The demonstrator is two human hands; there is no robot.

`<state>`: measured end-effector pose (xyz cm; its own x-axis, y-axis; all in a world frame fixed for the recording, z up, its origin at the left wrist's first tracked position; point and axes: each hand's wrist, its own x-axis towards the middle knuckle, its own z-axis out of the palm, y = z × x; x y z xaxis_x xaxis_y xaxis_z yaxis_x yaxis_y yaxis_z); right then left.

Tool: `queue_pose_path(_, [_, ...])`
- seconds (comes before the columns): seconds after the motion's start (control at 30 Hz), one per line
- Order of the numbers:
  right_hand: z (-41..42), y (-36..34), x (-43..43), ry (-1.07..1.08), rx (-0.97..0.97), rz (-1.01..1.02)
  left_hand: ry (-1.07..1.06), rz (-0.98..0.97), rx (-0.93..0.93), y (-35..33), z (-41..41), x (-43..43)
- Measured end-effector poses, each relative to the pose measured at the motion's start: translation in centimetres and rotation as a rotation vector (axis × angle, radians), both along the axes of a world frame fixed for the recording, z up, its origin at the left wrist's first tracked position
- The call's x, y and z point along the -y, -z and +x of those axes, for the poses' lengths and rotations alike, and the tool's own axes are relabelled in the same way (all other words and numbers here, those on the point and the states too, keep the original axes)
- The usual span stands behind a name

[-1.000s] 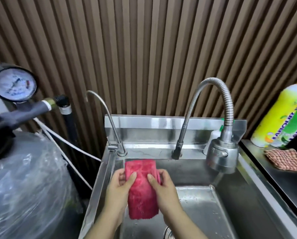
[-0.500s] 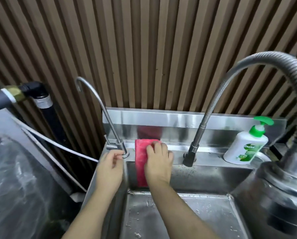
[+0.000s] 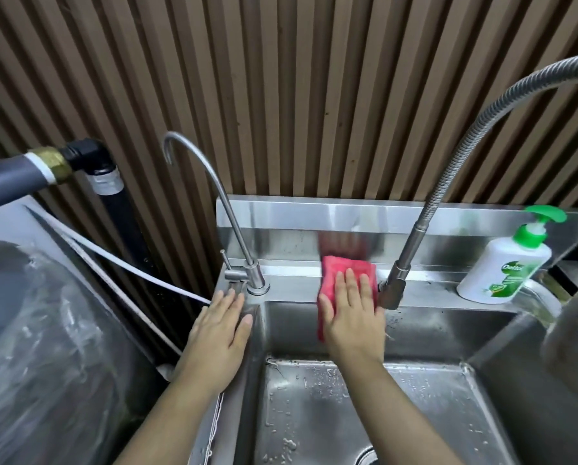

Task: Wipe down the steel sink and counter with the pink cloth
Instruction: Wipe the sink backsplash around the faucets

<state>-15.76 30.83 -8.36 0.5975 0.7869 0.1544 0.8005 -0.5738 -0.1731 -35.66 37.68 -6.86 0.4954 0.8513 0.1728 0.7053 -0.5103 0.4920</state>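
Observation:
The pink cloth (image 3: 334, 268) lies folded over the back ledge of the steel sink (image 3: 448, 325), draping down its inner back wall. My right hand (image 3: 353, 312) presses flat on the cloth, fingers spread, just left of the base of the flexible steel tap (image 3: 393, 288). My left hand (image 3: 222, 322) rests flat on the sink's left rim, beside the base of the thin gooseneck tap (image 3: 255, 283). The wet basin floor (image 3: 348, 414) shows water drops.
A white soap pump bottle with green top (image 3: 505, 263) stands on the back ledge at right. The sprayer head (image 3: 572, 327) hangs blurred at the right edge. A plastic-wrapped tank (image 3: 39, 347), grey pipe (image 3: 19, 177) and white hose (image 3: 130, 266) sit left of the sink.
The cloth and my right hand slid right along the back ledge, from beside the thin tap toward the flexible tap. My left hand moved from the thin tap's base to the rim.

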Motion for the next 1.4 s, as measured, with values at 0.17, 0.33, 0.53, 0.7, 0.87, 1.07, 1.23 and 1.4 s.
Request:
queue_pose_path(0.17, [-4.9,-0.9,-4.0,-0.136,-0.021,-0.089,-0.004,-0.004,-0.021,0.5,0.2,-0.3])
queue_pose_path(0.33, [-1.8,-0.4,-2.3,-0.277,-0.064,-0.057,-0.018,-0.002,-0.037,0.5,0.4,0.0])
queue_pose_path(0.53, [-1.4,-0.7,-2.3,0.094,-0.054,-0.122,-0.007,-0.007,-0.020,0.8,0.4,-0.3])
queue_pose_path(0.7, [-4.2,-0.5,-4.2,-0.235,0.011,-0.117,-0.003,0.007,0.002,1.0,0.4,-0.5])
queue_pose_path(0.87, [0.4,-0.1,-0.9,0.044,-0.061,-0.013,0.004,-0.005,0.017,0.8,0.4,-0.3])
queue_pose_path(1.07, [-0.5,-1.8,-3.3,0.239,-0.230,-0.119,0.005,-0.013,0.054,0.6,0.4,-0.3])
queue_pose_path(1.23, [-0.5,-2.7,-2.1,0.196,-0.328,0.009,-0.004,-0.015,0.059,0.7,0.4,-0.3])
queue_pose_path(1.4, [-3.9,-2.7,1.4,0.128,-0.436,0.134,-0.009,-0.017,0.035,0.7,0.4,-0.2])
